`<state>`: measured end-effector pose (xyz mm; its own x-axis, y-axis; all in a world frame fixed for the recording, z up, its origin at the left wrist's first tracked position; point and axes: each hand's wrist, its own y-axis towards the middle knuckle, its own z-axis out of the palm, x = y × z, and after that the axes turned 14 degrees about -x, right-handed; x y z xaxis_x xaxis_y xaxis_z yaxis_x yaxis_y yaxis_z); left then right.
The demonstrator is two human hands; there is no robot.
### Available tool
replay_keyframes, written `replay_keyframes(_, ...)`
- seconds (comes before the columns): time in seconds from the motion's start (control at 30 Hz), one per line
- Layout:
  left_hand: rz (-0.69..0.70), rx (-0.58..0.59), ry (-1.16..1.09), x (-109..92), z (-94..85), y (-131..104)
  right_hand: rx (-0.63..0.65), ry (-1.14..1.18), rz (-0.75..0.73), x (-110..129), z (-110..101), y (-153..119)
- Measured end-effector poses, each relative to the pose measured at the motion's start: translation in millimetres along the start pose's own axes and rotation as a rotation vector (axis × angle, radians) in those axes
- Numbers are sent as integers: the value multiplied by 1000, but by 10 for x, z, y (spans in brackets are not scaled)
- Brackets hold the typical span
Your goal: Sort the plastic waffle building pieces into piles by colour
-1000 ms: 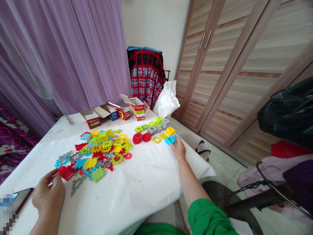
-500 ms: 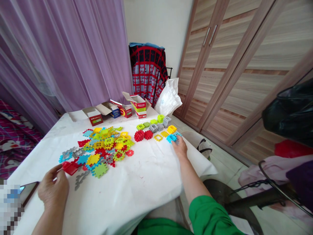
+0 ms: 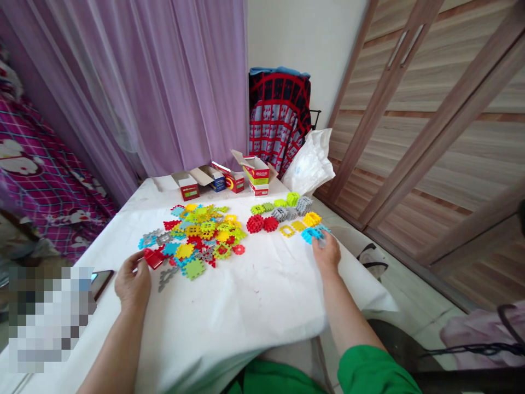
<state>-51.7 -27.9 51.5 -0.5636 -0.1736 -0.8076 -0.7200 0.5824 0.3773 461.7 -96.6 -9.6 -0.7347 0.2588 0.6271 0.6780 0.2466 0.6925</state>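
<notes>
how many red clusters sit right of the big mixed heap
2: one red toothed plastic cluster nearer the multicoloured plastic heap, and another red cluster just to its right.

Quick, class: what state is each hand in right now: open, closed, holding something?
Left hand: closed, pinching a red piece.
Right hand: touching blue pieces; whether its grip is closed cannot be told.

A purple curtain hangs in folds behind the white-covered table. Right of the curtain come a pale wall and a wood-grain wardrobe with two long handles. A red checked cloth hangs before the wall; the floor is light tile.
</notes>
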Motion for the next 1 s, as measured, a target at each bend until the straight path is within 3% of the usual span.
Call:
replay_keyframes(0.13, 20, -6, -34, 11, 6, -20, 78, 77, -216, 310, -24, -128)
replay_keyframes(0.37, 17, -3, -55, 54, 34, -27, 371, 335, -598, 1202, 81, -731)
replay_keyframes(0.57, -14, 1, -53, -29, -15, -52, 528, 401, -692, 1792, 199, -1128)
replay_keyframes(0.73, -7, -5, -51, -9, -2, -55, 593, 361, -666, 1980, 276, -1215)
replay_keyframes(1.0, 75, -12, -38, 81, 31, -43, 625, 374, -635, 1944, 316, -1222)
